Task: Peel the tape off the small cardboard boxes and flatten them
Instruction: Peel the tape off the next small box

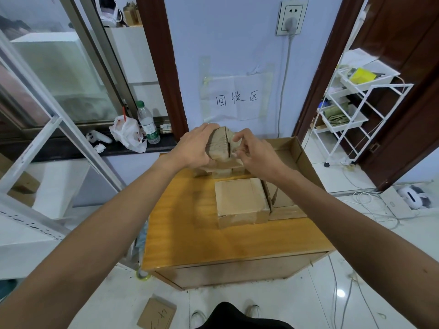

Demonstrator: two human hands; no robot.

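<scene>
Above the table [185, 222], left hand [192, 148] gripping a small cardboard box [219, 144], right hand [256, 155] pinching its tape [238, 151]

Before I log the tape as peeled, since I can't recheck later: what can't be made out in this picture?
All head view.
1. Tape on the held box: too clear and blurred to trace; the right hand covers where it pinches.
2. Boxes at the back of the table: mostly hidden under the left hand and right wrist.
3. Box right of the sealed box: right forearm crosses it.
</scene>
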